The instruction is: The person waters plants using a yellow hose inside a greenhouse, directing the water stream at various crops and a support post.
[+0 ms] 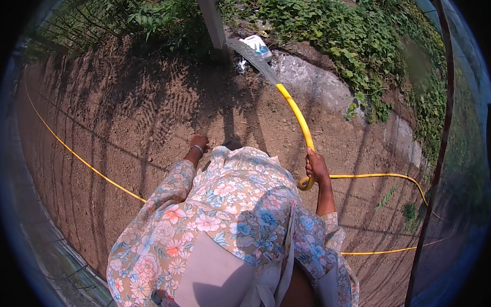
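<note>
My right hand (316, 166) grips a yellow garden hose (296, 107) near its end, which points up and away to the left. A stream of water (258, 63) leaves its mouth and passes in front of a white plastic jug (257, 46) with a blue label. Behind my right hand the hose curls in a small loop. My left hand (199, 143) hangs over bare soil, a bracelet at its wrist. Its fingers look partly curled, and I see nothing held in it.
A pale post (211, 18) stands near the jug. Leafy vines (330, 32) cover the bank beyond a concrete edge (311, 76). More yellow hose (83, 160) trails over the brown soil (119, 137) on both sides. A dark thin pole (436, 171) crosses the right side.
</note>
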### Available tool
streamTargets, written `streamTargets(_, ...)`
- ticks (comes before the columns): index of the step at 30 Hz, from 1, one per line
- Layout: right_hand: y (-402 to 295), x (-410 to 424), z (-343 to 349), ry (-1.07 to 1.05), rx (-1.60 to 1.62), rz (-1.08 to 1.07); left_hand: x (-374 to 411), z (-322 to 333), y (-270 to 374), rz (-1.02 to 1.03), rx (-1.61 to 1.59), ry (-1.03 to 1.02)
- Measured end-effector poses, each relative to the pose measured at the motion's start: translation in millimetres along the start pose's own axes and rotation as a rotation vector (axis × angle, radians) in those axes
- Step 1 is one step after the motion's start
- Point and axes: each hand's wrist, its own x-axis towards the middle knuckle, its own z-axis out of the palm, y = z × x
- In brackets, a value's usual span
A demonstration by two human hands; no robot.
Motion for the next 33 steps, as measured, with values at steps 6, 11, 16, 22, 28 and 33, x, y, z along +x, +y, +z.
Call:
streamTargets(6, 0, -1, -3, -0.013, 0.023, 0.016, -4, 8, -1, 0.035, -0.013, 0.061)
streamTargets(11, 4, -2, -4, 0.019, 0.021, 0.03, -27, 12, 17, 0.02, -0.003, 0.065)
streamTargets(16, 10, -4, 0, 0.063, 0.005, 0.021, -28, 8, 15, -0.022, -0.004, 0.055)
streamTargets(22, 19, -4, -3, 0.088, 0.001, 0.011, -35, 13, 17, 0.033, 0.065, 0.098)
streamTargets(28, 23, -4, -5, 0.077, 0.039, 0.035, -34, 16, 13, 0.032, -0.056, 0.137)
streamTargets(33, 25, -11, -1, 0.028, 0.039, 0.046, -54, 30, 37, 0.02, -0.084, 0.032)
